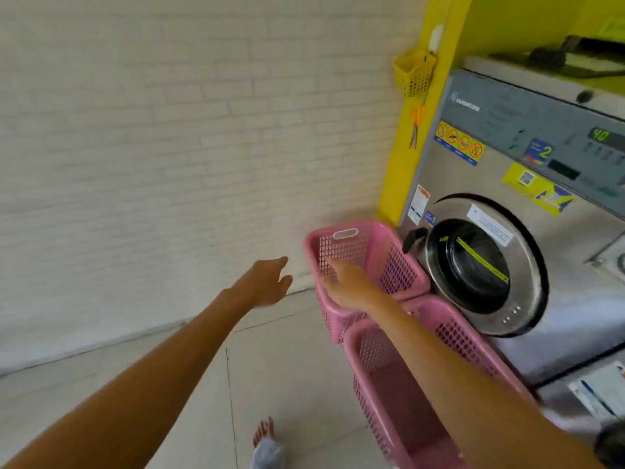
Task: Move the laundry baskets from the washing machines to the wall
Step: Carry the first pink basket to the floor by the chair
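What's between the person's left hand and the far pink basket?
Nothing: in the head view, only bare pale floor tile and white brick wall show between the left hand and the far pink plastic basket.

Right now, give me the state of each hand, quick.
Left hand: open, fingers spread, holding nothing, in the air by the wall.
Right hand: open, at the near rim of the far basket; no grip yet.

I am looking at a laundromat: a numbered steel washing machine (500, 258) with warning stickers, pink laundry baskets (365, 262), tiled floor (287, 367).
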Demonstrator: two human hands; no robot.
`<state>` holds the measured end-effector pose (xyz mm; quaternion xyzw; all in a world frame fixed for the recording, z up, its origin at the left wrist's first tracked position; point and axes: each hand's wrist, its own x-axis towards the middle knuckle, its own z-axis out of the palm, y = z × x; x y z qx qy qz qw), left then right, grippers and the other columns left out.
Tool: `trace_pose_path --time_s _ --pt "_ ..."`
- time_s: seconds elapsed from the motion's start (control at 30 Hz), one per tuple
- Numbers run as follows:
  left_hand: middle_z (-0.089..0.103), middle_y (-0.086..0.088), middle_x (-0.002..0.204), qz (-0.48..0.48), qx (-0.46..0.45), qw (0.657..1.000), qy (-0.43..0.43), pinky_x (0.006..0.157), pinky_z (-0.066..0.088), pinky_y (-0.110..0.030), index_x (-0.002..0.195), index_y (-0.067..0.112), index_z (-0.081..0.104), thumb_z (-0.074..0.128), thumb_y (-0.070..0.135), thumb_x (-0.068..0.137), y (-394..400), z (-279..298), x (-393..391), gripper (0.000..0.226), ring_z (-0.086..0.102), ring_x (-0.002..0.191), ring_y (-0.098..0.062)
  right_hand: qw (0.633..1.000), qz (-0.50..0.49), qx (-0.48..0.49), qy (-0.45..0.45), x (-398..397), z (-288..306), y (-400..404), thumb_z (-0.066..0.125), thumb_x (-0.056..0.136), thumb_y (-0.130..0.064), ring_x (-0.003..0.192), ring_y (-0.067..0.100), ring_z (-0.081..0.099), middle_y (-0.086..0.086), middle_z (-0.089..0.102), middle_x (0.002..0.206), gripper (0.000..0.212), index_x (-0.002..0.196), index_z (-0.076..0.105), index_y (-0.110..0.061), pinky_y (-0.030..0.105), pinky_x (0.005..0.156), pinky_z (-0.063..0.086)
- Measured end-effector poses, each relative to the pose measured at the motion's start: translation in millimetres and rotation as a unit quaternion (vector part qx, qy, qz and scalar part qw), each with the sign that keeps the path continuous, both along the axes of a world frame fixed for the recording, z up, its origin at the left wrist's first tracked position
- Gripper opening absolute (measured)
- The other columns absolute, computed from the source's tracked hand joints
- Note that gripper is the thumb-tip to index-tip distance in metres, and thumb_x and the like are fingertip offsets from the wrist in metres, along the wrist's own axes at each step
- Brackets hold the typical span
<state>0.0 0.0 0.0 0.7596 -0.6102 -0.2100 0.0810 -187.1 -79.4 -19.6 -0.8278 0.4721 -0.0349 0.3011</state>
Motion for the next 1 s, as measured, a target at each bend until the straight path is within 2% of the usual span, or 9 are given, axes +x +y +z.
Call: trace_pose_path --time_s 0.07,0.2,0.5,0.6,0.7,0.8,0.9,0.93,1.0 --pt "0.034 -0.008 0.157 -0.012 0.027 1.000 0.001 0.117 0.029 -0.039 0.153 0.012 0.027 0.040 0.036 0.102 -16.5 -17.5 2.8 0.058 0.031 0.145 -0.027 0.999 -0.039 0.026 0.023 -1.3 -20.2 -11.0 0.042 0.105 -0.033 0.113 0.030 0.063 0.014 0.063 0.130 0.047 0.143 0.047 -0.005 0.044 0.097 0.051" --pt "0.040 -0.012 0.153 -0.039 0.069 0.997 -0.005 0.113 0.031 -0.037 0.150 0.009 0.034 0.039 0.032 0.103 -57.1 -44.1 15.0 0.053 0.037 0.141 -0.030 0.987 -0.115 0.097 0.045 -0.2 -62.8 -36.7 0.043 0.103 -0.030 0.139 0.035 0.047 0.015 0.049 0.152 0.052 0.150 0.043 -0.007 0.045 0.113 0.037" --pt "0.037 -0.009 0.155 -0.118 0.120 0.986 0.008 0.116 0.027 -0.036 0.149 0.012 0.036 0.039 0.027 0.102 -161.6 -83.2 59.4 0.049 0.034 0.144 -0.026 0.947 -0.258 0.184 0.055 17.9 -127.1 -97.7 0.043 0.104 -0.031 0.149 0.034 0.034 0.015 0.035 0.163 0.062 0.159 0.031 -0.007 0.042 0.119 0.029" --pt "0.036 -0.008 0.156 -0.160 0.152 0.975 -0.001 0.117 0.026 -0.037 0.149 0.013 0.036 0.039 0.028 0.102 -197.4 -93.9 59.3 0.049 0.034 0.144 -0.027 0.926 -0.307 0.211 0.053 10.5 -137.6 -113.6 0.043 0.103 -0.031 0.147 0.035 0.038 0.018 0.037 0.161 0.064 0.160 0.028 -0.006 0.041 0.117 0.034" --pt "0.043 -0.007 0.152 -0.198 0.174 0.965 0.003 0.112 0.033 -0.036 0.145 0.017 0.043 0.039 0.028 0.102 -238.5 -106.0 53.1 0.045 0.043 0.138 -0.026 0.905 -0.358 0.229 0.038 -1.5 -153.7 -132.7 0.044 0.103 -0.030 0.137 0.036 0.049 0.020 0.049 0.151 0.062 0.157 0.030 -0.003 0.040 0.110 0.041" --pt "0.052 -0.006 0.144 -0.214 0.190 0.958 0.014 0.100 0.040 -0.029 0.136 0.018 0.053 0.040 0.027 0.102 -276.2 -118.3 45.6 0.038 0.051 0.130 -0.025 0.878 -0.411 0.243 0.027 -18.0 -173.4 -154.8 0.044 0.100 -0.027 0.104 0.032 0.062 0.017 0.063 0.115 0.050 0.142 0.044 0.000 0.039 0.088 0.050" --pt "0.057 -0.005 0.139 -0.222 0.197 0.955 0.008 0.093 0.038 -0.023 0.130 0.015 0.059 0.042 0.021 0.101 -314.3 -125.9 42.8 0.034 0.054 0.126 -0.024 0.854 -0.432 0.288 0.029 -31.0 -192.5 -181.3 0.043 0.100 -0.028 0.075 0.018 0.057 0.006 0.056 0.089 0.056 0.148 0.036 0.001 0.034 0.064 0.053" --pt "0.056 -0.005 0.140 -0.220 0.196 0.956 0.003 0.097 0.039 -0.024 0.130 0.014 0.059 0.041 0.020 0.101 -326.1 -124.5 42.7 0.034 0.054 0.126 -0.024 0.848 -0.442 0.293 0.021 -33.5 -192.3 -188.1 0.044 0.102 -0.028 0.078 0.018 0.060 0.008 0.061 0.095 0.059 0.152 0.030 0.000 0.034 0.065 0.054" --pt "0.054 -0.006 0.143 -0.219 0.194 0.956 -0.024 0.105 0.037 -0.028 0.132 0.011 0.058 0.039 0.018 0.102 -350.9 -123.6 43.2 0.036 0.051 0.130 -0.024 0.850 -0.443 0.285 0.027 -37.0 -187.8 -200.2 0.046 0.103 -0.030 0.096 0.023 0.065 0.014 0.065 0.117 0.059 0.152 0.030 0.000 0.036 0.081 0.057"
